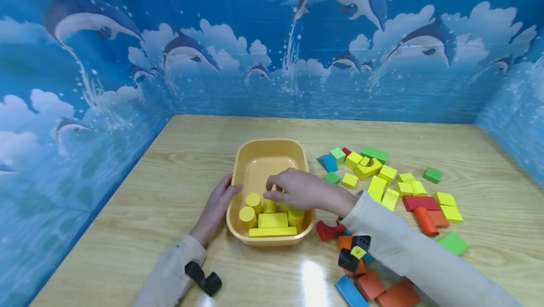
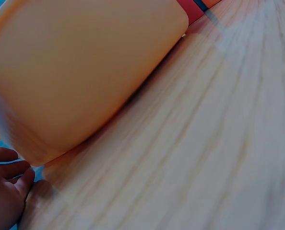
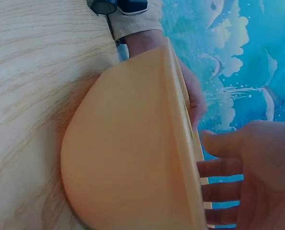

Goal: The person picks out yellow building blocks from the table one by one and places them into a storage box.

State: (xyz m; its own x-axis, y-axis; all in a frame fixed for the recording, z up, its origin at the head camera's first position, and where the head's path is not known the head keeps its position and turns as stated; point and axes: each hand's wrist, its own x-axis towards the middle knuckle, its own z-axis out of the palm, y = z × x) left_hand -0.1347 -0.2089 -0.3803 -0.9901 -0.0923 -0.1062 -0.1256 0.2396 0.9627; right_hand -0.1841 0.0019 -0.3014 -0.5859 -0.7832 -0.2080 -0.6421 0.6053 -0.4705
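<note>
A yellow-orange plastic tub [image 1: 263, 148] stands on the table with several yellow blocks in its near half. Among them are upright cylinders [image 1: 248, 217] and a long flat bar [image 1: 273, 232]. My left hand [image 1: 218, 203] grips the tub's left rim, thumb over the edge; the left wrist view shows it beside the tub's outer wall [image 2: 85, 72]. Over the tub's right side reaches my right hand [image 1: 297, 189], its fingertips pinching a yellow cylinder block [image 1: 269, 206] inside. In the right wrist view, the tub wall partly hides the right hand's fingers [image 3: 221, 191].
Loose yellow blocks [image 1: 377, 187] lie right of the tub, with green ones [image 1: 433, 175] and a blue triangle [image 1: 327, 162] around them. Red and orange blocks [image 1: 425, 222] are scattered nearer, some under the right forearm. A dolphin-printed backdrop [image 1: 272, 94] borders the table.
</note>
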